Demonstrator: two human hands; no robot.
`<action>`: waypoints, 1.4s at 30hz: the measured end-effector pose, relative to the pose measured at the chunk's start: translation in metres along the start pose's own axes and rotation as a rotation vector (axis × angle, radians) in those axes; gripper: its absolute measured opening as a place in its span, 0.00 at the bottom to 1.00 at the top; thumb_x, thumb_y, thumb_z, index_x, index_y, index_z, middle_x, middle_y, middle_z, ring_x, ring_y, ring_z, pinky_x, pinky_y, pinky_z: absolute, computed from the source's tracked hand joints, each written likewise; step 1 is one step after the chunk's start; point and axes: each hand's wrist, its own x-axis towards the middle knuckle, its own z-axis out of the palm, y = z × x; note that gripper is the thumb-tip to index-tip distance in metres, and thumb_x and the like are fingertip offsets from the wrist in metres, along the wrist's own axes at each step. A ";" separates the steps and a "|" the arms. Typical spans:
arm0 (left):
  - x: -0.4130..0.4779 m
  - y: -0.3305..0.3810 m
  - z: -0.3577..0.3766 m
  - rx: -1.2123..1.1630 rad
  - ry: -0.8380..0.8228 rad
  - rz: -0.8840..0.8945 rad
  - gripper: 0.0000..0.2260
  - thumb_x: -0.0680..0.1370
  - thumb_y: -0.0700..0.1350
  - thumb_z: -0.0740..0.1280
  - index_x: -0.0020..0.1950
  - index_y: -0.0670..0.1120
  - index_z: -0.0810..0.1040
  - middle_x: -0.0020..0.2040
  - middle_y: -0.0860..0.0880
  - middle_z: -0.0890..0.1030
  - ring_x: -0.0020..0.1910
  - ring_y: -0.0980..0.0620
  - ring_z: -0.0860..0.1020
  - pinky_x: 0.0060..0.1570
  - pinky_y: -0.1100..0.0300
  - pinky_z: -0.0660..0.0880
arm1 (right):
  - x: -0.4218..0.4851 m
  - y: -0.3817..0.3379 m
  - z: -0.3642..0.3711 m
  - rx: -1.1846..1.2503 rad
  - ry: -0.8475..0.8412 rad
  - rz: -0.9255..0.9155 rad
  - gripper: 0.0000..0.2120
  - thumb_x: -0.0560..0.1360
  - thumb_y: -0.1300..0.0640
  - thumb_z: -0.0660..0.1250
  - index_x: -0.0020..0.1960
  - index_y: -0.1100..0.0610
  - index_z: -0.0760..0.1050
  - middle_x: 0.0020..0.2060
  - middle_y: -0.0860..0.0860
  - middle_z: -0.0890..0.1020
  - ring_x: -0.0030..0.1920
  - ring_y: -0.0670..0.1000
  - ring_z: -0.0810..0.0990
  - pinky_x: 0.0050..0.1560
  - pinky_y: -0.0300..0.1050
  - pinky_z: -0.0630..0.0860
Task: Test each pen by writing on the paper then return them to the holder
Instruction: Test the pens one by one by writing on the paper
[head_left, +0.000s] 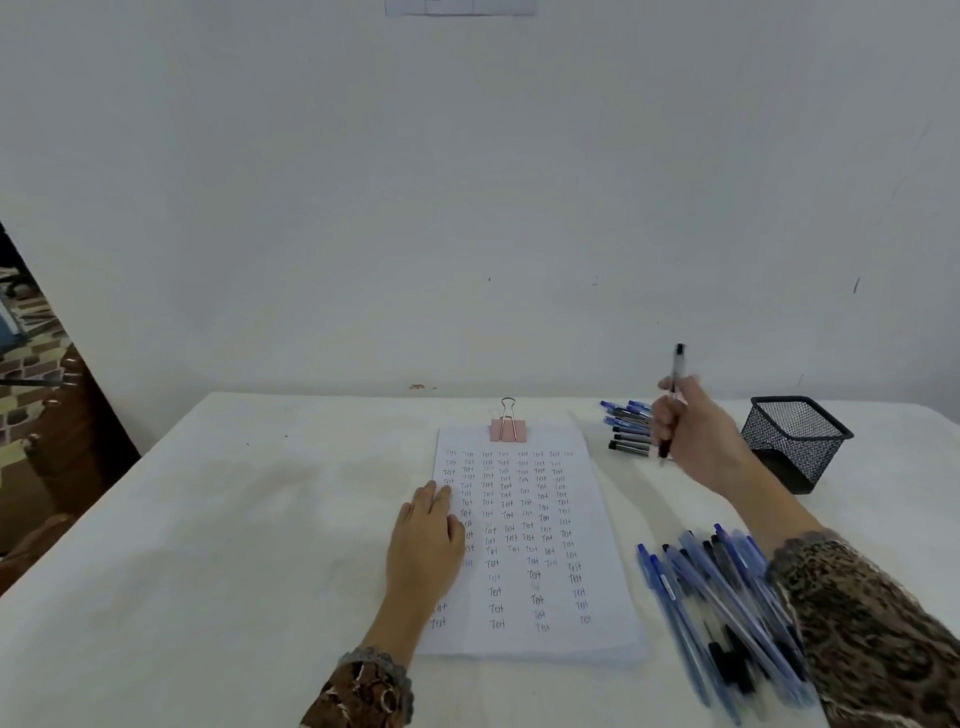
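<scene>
Left hand (428, 540): laid flat on the left edge of the paper (535, 545), fingers straight and close together, nothing gripped; the sheet is pressed to the tabletop (234, 545).

Paper: white stack, set lengthwise at the middle of the tabletop, covered in columns of the handwritten word "Test"; its far edge is held by a pink binder clip (508, 429).

Far pens (629, 428): a short row of blue and black pens laid side by side beyond the paper's far right corner, partly hidden by the right hand.

Right hand (698, 434): raised above the tabletop between paper and holder, fingers curled round a clear-barrelled black pen (678, 366); the pen is held nearly upright, tip down, and is blurred.

Near pens (727, 613): a loose, overlapping pile, mostly blue, lying right of the paper's near half and partly covered by the patterned sleeve (872, 629).

Holder (795, 436): black mesh, square, upright near the far right of the tabletop, just right of the right hand; only dark mesh is made out inside.

Edges: a wide stretch of white tabletop is seen left of the paper; the far edge is met by a white wall (467, 208).
</scene>
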 end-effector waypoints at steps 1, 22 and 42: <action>0.000 0.000 0.000 0.003 0.001 0.005 0.20 0.80 0.43 0.53 0.73 0.44 0.62 0.74 0.46 0.61 0.73 0.52 0.58 0.72 0.60 0.50 | -0.005 -0.002 0.008 0.196 -0.007 0.054 0.22 0.71 0.35 0.55 0.38 0.54 0.68 0.24 0.48 0.65 0.24 0.48 0.63 0.31 0.43 0.61; -0.002 0.003 -0.001 -0.023 0.008 -0.010 0.18 0.78 0.40 0.57 0.69 0.40 0.68 0.70 0.43 0.67 0.68 0.45 0.67 0.68 0.53 0.63 | 0.018 0.079 0.060 0.860 0.216 0.051 0.24 0.81 0.42 0.48 0.48 0.57 0.76 0.30 0.50 0.81 0.28 0.47 0.77 0.33 0.37 0.74; 0.002 0.000 0.003 -0.032 -0.004 -0.004 0.19 0.79 0.41 0.56 0.70 0.40 0.66 0.72 0.42 0.65 0.71 0.47 0.62 0.71 0.55 0.55 | 0.050 0.108 0.049 -0.334 0.344 -0.166 0.25 0.67 0.74 0.62 0.27 0.51 0.54 0.21 0.42 0.60 0.25 0.44 0.56 0.35 0.35 0.59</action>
